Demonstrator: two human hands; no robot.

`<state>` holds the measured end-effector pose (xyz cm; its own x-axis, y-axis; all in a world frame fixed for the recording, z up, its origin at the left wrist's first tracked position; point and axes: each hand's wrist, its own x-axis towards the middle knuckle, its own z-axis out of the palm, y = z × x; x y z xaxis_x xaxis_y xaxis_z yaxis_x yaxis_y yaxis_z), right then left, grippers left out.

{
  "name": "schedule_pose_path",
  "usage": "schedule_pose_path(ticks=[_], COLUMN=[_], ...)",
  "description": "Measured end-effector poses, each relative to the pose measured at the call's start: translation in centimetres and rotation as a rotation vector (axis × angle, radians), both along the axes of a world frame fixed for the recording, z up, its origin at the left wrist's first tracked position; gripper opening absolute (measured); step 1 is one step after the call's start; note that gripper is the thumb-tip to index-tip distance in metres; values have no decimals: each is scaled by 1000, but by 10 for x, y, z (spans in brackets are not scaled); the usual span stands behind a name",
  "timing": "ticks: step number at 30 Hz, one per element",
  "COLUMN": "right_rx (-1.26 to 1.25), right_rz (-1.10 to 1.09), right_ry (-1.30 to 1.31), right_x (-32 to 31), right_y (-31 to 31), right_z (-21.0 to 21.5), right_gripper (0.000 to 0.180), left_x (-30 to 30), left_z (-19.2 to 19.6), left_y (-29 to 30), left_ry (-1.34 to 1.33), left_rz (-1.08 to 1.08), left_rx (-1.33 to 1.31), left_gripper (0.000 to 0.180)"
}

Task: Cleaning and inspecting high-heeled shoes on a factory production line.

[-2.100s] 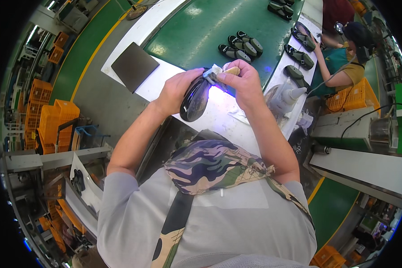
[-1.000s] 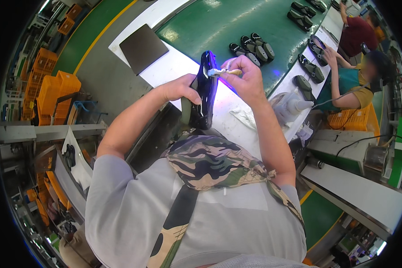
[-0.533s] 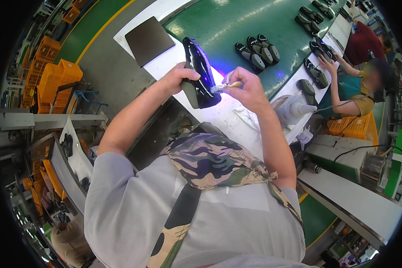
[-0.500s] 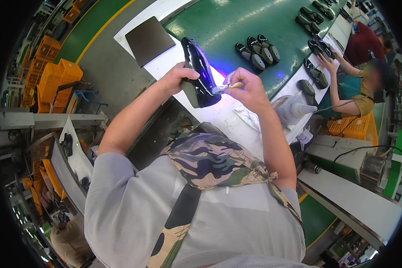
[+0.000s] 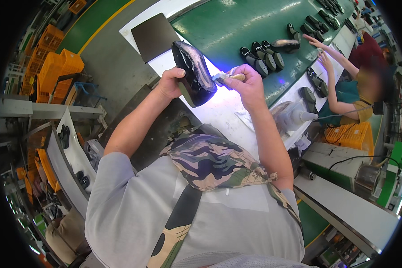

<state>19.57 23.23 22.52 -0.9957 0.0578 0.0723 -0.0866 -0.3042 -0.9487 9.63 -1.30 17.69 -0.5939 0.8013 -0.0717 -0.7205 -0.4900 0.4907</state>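
My left hand (image 5: 172,83) is closed around a glossy black shoe (image 5: 190,73), thumb on its near side. The shoe is tilted, so its pale inside shows. My right hand (image 5: 246,85) pinches a small tool (image 5: 236,78) with a yellowish, wood-like handle and a whitish-blue tip. That tip is at the shoe's right edge; whether it touches cannot be made out. Part of the tool is hidden by my fingers. Bluish-violet light falls on the white table (image 5: 223,114) under my hands.
A dark flat board (image 5: 154,38) lies at the table's far left. Black shoes (image 5: 263,58) stand on the green conveyor (image 5: 214,27). On the right are a translucent squeeze bottle (image 5: 295,115) and a co-worker (image 5: 348,96) reaching over the belt. Orange crates (image 5: 58,73) are stacked far left.
The black shoe has turned in my left hand, bringing its inside into view. My right hand keeps the tool by its edge. The co-worker's hands have left a shoe, which now sits on the conveyor.
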Motion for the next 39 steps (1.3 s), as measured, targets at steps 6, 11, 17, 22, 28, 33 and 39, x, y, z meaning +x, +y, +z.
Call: schedule_pose_path(ticks=[6,11,17,22,28,33,39], right_rx=[62,100,43,94,79,78,-50], right_rz=[-67,-76,-96,-108,73,197,317], right_ry=[-79,-135,-186,-256,-291,-309,-465], right_x=[-3,-13,-42,-64,-92,-118,-130], right_y=[-9,-20,-57,-85,-137,-158,-188], right_z=[0,-12,-22,-16,6,8,-26], right_gripper=[20,21,21,18,18,19,20], left_x=[10,15,20,16,20,27,52], left_z=[13,31,47,24,37,66,100], left_y=[-12,-26,-52,-76,-126,-191,-329], left_ry=[153,440,816,805,811,588,252], left_rz=[242,433,657,756,933,1103,1388], left_rx=[-144,-369,-637,-683,-845,-794,-793], left_gripper=[47,49,47,62,78,72,48])
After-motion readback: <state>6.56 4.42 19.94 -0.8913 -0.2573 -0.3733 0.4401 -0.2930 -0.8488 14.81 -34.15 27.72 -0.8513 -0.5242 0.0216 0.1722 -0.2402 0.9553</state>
